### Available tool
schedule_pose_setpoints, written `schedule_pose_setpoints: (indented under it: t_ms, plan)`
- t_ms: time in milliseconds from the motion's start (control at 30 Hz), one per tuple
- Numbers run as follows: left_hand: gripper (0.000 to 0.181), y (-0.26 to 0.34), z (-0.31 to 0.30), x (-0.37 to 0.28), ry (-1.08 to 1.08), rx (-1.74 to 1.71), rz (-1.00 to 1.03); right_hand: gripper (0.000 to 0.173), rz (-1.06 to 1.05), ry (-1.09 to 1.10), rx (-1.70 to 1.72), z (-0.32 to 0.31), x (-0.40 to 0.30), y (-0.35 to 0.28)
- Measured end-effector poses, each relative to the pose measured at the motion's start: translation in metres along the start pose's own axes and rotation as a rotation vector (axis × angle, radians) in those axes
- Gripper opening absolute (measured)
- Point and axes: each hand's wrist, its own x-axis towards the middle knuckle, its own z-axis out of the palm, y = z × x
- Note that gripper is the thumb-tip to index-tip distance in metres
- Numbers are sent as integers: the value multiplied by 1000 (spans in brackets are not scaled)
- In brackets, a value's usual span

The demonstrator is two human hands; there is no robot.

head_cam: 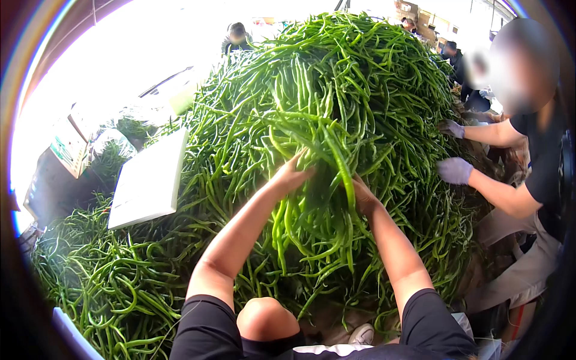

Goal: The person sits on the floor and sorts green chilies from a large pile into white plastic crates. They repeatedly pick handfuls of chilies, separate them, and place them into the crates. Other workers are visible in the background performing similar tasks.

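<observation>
A tall heap of long green chili peppers (396, 103) rises in front of me. Between my two hands is a loose bunch of the same peppers (335, 148), several of them hanging down. My left hand (292, 173) presses on the bunch's left side with its fingers spread. On the other side, my right hand (362, 194) holds the bunch, its fingers partly hidden behind the peppers. Both arms reach forward over the lower slope of the heap.
A white foam board (150, 180) lies tilted on the heap at left. Beyond it stand a clear plastic bag of peppers (112, 146) and a carton (69, 146). At right, a co-worker's gloved hands (455, 171) work at the heap's edge. More people are farther back.
</observation>
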Motion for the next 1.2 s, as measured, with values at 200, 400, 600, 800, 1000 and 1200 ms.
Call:
schedule_pose_setpoints:
  t_ms: [200, 400, 600, 800, 1000, 1200]
  plan:
    - [72, -17, 14, -19, 113, -105, -19, 89, -69, 97, -368, 7, 1, 0]
    - [64, -47, 46, -31, 573, 259, 56, 106, -359, 249, -347, 27, 3, 15]
    - [63, -58, 34, -57, 630, 317, -254, 98, -301, 685, -634, 71, -42, 11]
    - [35, -61, 8, -63, 338, -217, -246, 111, -458, 459, -1258, 70, -32, 36]
    - [45, -60, -55, -150, 525, -410, -298, 78, -588, 421, -1090, 20, 6, 44]
    - [31, -12, -26, -267, 580, -504, -122, 55, -509, 580, -1137, 15, 5, 40]
